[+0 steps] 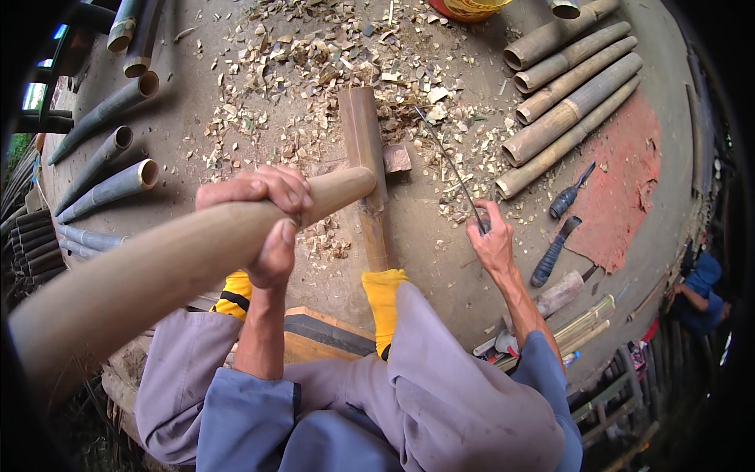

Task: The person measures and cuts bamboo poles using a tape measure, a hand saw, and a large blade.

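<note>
My left hand [270, 211] is wrapped around a thick, smooth tan pole [157, 248]. The pole slants from the lower left edge, close to the camera, toward the middle. Its far end overlaps a brown wooden piece [363, 130], wide at the far end and narrow toward me; I cannot tell whether they touch. A block [397, 158] lies under that piece, and my yellow shoe [384, 303] is at its narrow end. To the right, my right hand [491, 236] is closed on a thin, dark, slightly curved metal tool [448, 157] pointing away from me.
Chips [275, 67] litter the floor. Bamboo tubes [578, 102] lie at the right, others [114, 149] at the left. Black-handled tools [554, 252] lie by a red cloth [625, 181]. A yellow-and-red container [469, 8] stands far off. Another person [700, 291] is at the right edge.
</note>
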{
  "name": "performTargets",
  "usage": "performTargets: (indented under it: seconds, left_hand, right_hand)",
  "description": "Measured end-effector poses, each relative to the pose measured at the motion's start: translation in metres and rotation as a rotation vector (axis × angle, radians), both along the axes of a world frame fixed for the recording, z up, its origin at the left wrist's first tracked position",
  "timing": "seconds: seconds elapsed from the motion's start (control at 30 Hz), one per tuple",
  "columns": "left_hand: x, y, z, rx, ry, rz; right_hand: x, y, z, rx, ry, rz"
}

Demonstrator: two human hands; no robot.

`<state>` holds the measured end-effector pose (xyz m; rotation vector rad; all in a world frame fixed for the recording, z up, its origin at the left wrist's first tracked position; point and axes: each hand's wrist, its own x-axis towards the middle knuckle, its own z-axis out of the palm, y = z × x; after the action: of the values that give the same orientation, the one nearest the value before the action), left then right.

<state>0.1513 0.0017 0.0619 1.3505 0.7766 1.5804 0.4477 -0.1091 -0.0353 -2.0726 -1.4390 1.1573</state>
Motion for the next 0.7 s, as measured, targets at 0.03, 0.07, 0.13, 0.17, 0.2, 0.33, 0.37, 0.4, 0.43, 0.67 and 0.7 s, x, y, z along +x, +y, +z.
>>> performTargets:
  seconds: [0.03,0.07,0.13,0.17,0.2,0.33,0.37,0.4,0.43,0.67,0.7]
  left_hand:
    - [0.002,-0.007,0.001,-0.009,-0.015,0.006]
    - [0.004,-0.011,0.000,0.017,0.008,0.012]
    - [0.006,-0.017,-0.002,0.049,0.051,0.012]
    - [0.006,-0.022,-0.003,0.064,0.083,0.027]
    - [0.007,-0.025,-0.004,0.069,0.090,0.036]
    - [0.012,-0.032,0.012,-0.015,0.124,0.065]
    - [0.011,-0.033,0.012,-0.013,0.133,0.075]
    - [0.010,-0.034,0.012,-0.010,0.143,0.085]
    - [0.011,-0.034,0.008,-0.016,0.140,0.081]
    - [0.014,-0.031,0.004,-0.019,0.115,0.078]
    - [0.014,-0.032,0.005,-0.022,0.113,0.083]
  right_hand:
    - [-0.001,0.002,0.001,0.007,-0.001,0.010]
    - [-0.001,0.004,0.002,0.018,-0.006,0.016]
    - [0.001,0.004,-0.001,0.060,0.006,0.021]
    - [0.000,0.005,-0.002,0.075,0.014,0.029]
    - [-0.001,0.007,-0.001,0.089,-0.003,0.065]
    - [-0.002,0.027,0.011,0.191,-0.089,0.236]
    - [-0.002,0.032,0.013,0.229,-0.120,0.283]
    - [-0.002,0.039,0.012,0.283,-0.133,0.329]
    - [0.001,0.043,0.011,0.325,-0.160,0.365]
    - [0.006,0.075,0.019,0.359,-0.220,0.476]
    - [0.004,0.077,0.020,0.349,-0.199,0.470]
